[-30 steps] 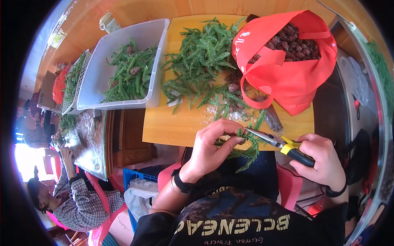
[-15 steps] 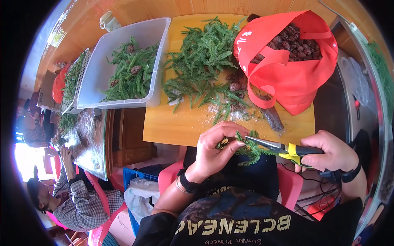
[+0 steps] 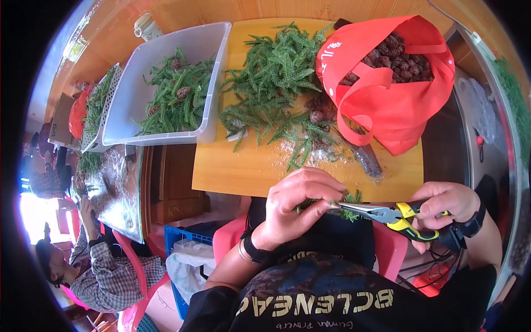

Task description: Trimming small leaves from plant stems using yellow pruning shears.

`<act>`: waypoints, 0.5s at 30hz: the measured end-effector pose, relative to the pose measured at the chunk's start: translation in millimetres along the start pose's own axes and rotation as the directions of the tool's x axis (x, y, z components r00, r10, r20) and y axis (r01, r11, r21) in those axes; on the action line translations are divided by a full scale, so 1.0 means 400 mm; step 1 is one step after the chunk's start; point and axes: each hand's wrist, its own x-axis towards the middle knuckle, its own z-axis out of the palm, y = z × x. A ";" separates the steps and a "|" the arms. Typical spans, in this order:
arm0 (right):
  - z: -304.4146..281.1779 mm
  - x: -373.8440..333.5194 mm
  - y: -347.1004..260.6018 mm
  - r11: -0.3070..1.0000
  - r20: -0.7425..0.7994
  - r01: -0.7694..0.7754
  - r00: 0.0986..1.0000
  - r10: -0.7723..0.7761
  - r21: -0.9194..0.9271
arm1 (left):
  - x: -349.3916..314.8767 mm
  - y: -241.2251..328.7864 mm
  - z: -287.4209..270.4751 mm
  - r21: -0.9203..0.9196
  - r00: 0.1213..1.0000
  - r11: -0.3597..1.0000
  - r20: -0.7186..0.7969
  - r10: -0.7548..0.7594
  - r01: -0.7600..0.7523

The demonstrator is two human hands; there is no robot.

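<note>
My left hand (image 3: 297,206) pinches a green artificial pine sprig (image 3: 352,211) between thumb and fingers, above my lap and just off the table's front edge. Much of the sprig is hidden by the hand. In my right hand (image 3: 451,206) are long-nose pliers (image 3: 387,214) with yellow and black handles. Their jaws point left, and the tips lie at the sprig by my left thumb. What exactly the tips grip is too small to tell.
A pile of pine sprigs (image 3: 276,77) lies on the wooden table (image 3: 232,171). Beside it stands a red bag (image 3: 412,110) of pine cones (image 3: 395,58). To the left is a clear plastic bin (image 3: 124,110) with decorated sprigs. Another person (image 3: 110,276) works at the far left.
My right hand has turned the pliers and shifted slightly right. The jaws now sit lower against my left thumb, and less of the sprig shows.
</note>
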 end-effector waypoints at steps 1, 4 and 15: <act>0.002 0.001 -0.001 1.000 0.002 -0.001 1.000 0.001 -0.002 | 0.000 0.000 0.002 -0.007 0.999 1.000 -0.025 -0.029 0.028; 0.008 -0.002 0.001 0.999 -0.039 0.031 0.999 -0.031 -0.010 | 0.007 0.006 0.000 -0.012 1.000 1.000 -0.023 -0.005 0.004; 0.009 -0.010 0.016 0.984 0.172 -0.050 0.982 0.080 -0.172 | 0.016 -0.004 -0.033 -0.085 0.982 0.996 0.185 0.036 -0.020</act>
